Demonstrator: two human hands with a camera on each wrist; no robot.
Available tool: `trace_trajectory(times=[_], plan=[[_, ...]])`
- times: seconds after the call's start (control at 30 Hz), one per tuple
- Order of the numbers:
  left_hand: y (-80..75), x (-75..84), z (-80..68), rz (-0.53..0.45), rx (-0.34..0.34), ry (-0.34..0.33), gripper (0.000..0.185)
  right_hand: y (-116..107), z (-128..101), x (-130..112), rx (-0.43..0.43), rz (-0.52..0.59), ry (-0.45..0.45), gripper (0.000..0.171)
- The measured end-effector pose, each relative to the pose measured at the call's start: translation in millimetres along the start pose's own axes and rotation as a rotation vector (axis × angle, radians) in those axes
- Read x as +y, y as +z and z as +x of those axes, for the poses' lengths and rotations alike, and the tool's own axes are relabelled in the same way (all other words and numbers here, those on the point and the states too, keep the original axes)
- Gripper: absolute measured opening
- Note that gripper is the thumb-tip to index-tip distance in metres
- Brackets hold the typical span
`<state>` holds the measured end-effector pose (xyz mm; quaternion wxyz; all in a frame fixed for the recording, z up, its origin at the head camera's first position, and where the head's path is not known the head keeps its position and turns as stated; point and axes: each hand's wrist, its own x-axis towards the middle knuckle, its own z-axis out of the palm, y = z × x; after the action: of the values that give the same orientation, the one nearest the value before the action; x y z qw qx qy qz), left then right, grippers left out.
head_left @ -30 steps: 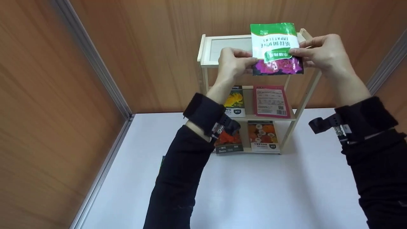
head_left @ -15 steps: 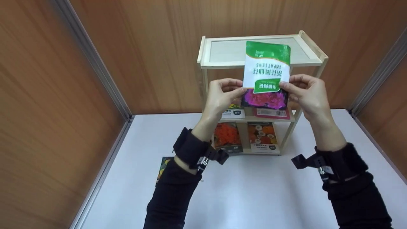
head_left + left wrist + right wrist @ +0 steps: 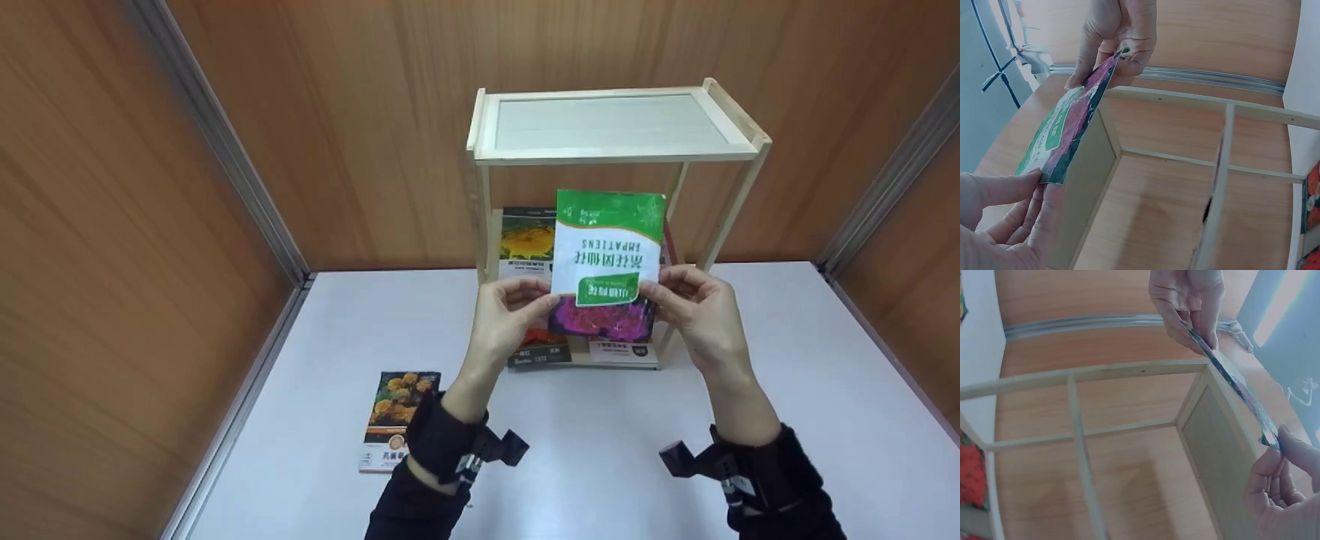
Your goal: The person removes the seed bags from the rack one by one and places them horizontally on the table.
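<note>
Head view alone showed seed packet (image 3: 606,262) face: glossy, flat, green-white top, pink flower. Wrist views showed only thin edge (image 3: 1067,129). Left hand (image 3: 504,319) and right hand (image 3: 697,315) fingers pinched packet's side edges, held above desk (image 3: 600,450), before wooden shelf (image 3: 611,127). Another packet (image 3: 397,420) lay near desk's left edge.

Glossy foil seed packet (image 3: 607,259); pale matt wooden shelf (image 3: 611,139).

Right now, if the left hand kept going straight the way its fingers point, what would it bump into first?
Probably the wooden shelf. The left hand pinches the seed packet and points forward toward the lower shelves, where other packets stand. Depth is hard to judge.
</note>
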<state>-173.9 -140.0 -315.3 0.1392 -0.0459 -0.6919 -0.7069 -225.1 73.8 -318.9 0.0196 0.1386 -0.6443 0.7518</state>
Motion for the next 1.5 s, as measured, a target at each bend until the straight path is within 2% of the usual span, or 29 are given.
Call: trace_trajectory(times=[0.23,0.4,0.53,0.57,0.6,0.7,0.77,0.8,0.87,1.07,1.33,1.5], plan=[[-4.1,-37.0,-22.4,0.032,0.033,-0.002,0.015,1.4,-17.3,42.6,0.053,0.001,0.046,0.012],[-7.5,-65.9,-31.1,0.069,0.095,-0.022,0.012,11.9,-24.6,72.1,0.108,-0.005,0.065,0.017],[-8.3,-87.7,-38.3,0.074,0.14,-0.066,0.011,11.1,-27.8,103.1,0.103,-0.019,0.012,0.025],[-8.6,-92.4,-40.2,0.074,0.15,-0.074,0.012,3.2,-21.8,130.5,0.07,0.012,-0.022,0.024],[-9.2,-96.5,-42.2,0.075,0.16,-0.079,0.012,-1.0,-20.1,145.8,0.044,0.036,-0.064,0.022],[-11.3,-108.6,-48.2,0.084,0.184,-0.091,0.012,-0.3,-23.7,163.7,0.037,0.002,-0.078,0.02],[-12.6,-115.3,-52.3,0.093,0.194,-0.105,0.012,2.0,-28.4,169.1,0.048,-0.048,-0.056,0.02],[-13.2,-118.7,-54.3,0.096,0.196,-0.117,0.011,10.3,-37.6,151.2,0.083,-0.104,-0.018,0.021],[-14.4,-125.1,-58.4,0.091,0.2,-0.148,0.011,16.5,-45.2,144.7,0.11,-0.172,0.065,0.023],[-17.0,-140.3,-69.3,0.08,0.204,-0.236,0.012,18.8,-55.3,152.7,0.101,-0.217,0.218,0.018],[-17.7,-155.7,-78.3,0.06,0.189,-0.272,0.011,15.4,-64.6,170.6,0.072,-0.23,0.246,0.017],[-13.5,-146.1,-85.7,0.049,0.198,-0.286,0.011,13.3,-69.5,176.3,0.05,-0.224,0.275,0.017]])
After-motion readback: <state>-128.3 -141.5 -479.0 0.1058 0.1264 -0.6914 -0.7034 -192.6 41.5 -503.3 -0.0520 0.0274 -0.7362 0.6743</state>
